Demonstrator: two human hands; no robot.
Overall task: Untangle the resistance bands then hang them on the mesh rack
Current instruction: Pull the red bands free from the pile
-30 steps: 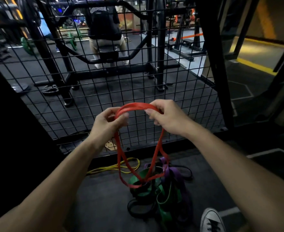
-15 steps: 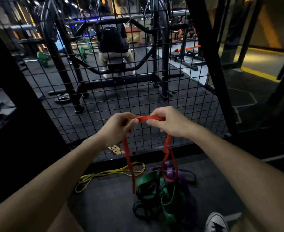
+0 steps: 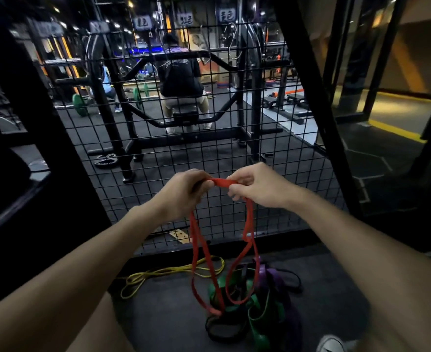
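Note:
A red resistance band [image 3: 196, 246] hangs in front of the black mesh rack [image 3: 209, 148]. My left hand [image 3: 184, 193] and my right hand [image 3: 257, 185] each pinch its top, close together, with a short red stretch between them. Two red loops dangle down to a tangled pile of green [image 3: 260, 323], purple [image 3: 272, 274] and black [image 3: 224, 326] bands on the floor. One red strand still runs among the pile. A yellow band [image 3: 163, 271] lies loose on the floor at the left of the pile.
Thick black frame posts [image 3: 308, 97] flank the mesh. Behind it a person [image 3: 181, 80] sits on a gym machine. My white shoe [image 3: 332, 344] shows at the bottom right. The dark rubber floor carries weight plates and barbells beyond the mesh.
My hands have drawn closer together and risen, lifting the red band. Its loops hang longer and freer above the pile, and my view has tilted upward.

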